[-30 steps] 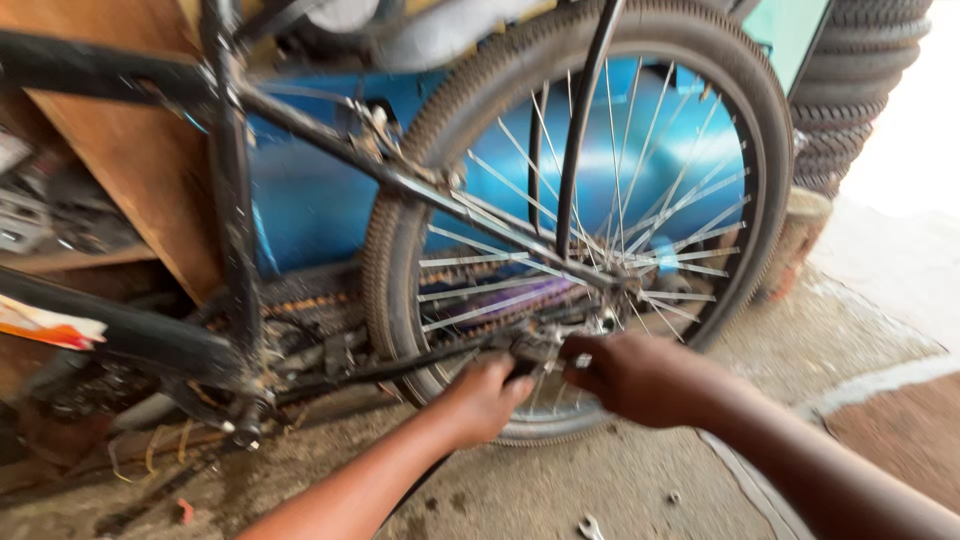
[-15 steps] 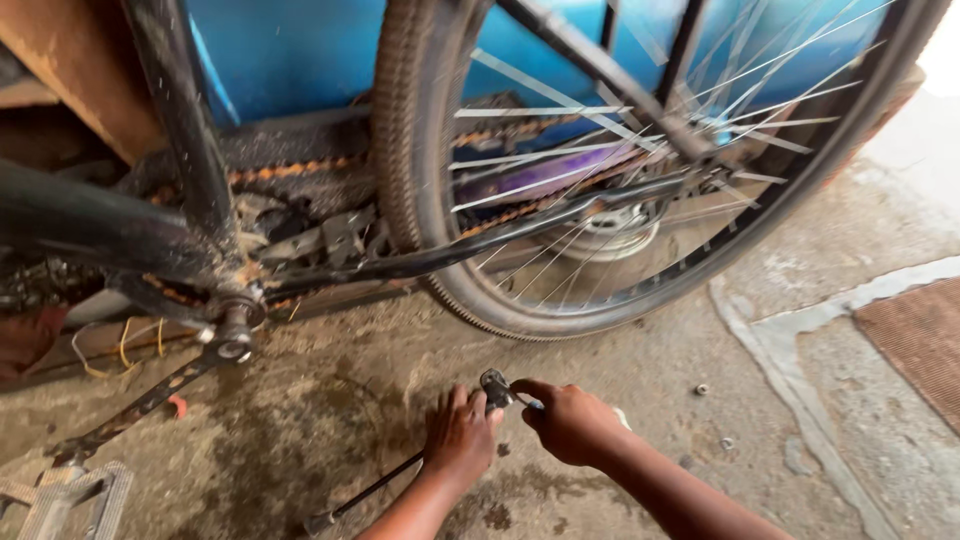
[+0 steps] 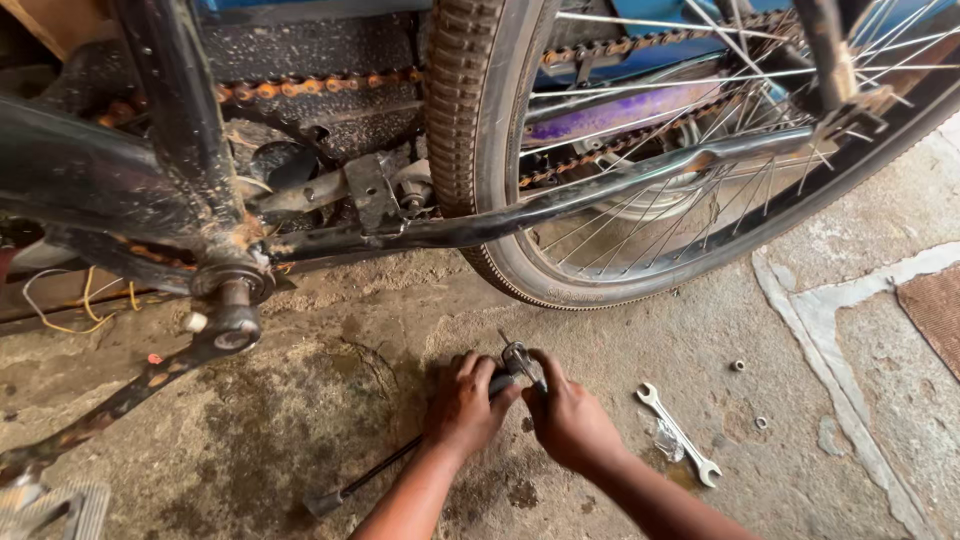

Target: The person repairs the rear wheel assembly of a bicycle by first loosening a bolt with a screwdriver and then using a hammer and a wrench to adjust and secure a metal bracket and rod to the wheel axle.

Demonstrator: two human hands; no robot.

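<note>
Left hand [image 3: 463, 403]: low in the middle of the frame, on the concrete floor [image 3: 300, 430]; fingers closed around the top end of a thin dark rod [image 3: 400, 458].
Right hand [image 3: 572, 420]: just beside the left one, fingers closed on a small metal part [image 3: 517, 358] at the same end of the rod.
Small metal part: between both hands, below the wheel [image 3: 560, 160]; its exact shape is hard to make out, the fingers cover most of it.
Rod: it runs from the hands toward the lower left and ends in a small foot on the floor; its middle is hidden by the left forearm.
Wrench [image 3: 679, 434]: flat on the floor, near the right hand, not touching it.
Small rings: one nut [image 3: 739, 366] and one washer [image 3: 762, 423] lie on the floor, right of the wrench.
Cut off: the wheel and the black frame [image 3: 150, 190] leave the picture at the top; the pedal [image 3: 50, 505] is cut at the lower left corner.
Open room: bare floor around the hands; the tyre is close above them.
Chain [image 3: 300, 85]: rusty, upper part of the frame.
Blue surface [image 3: 680, 15]: behind the spokes, upper right, what it is I cannot tell.
</note>
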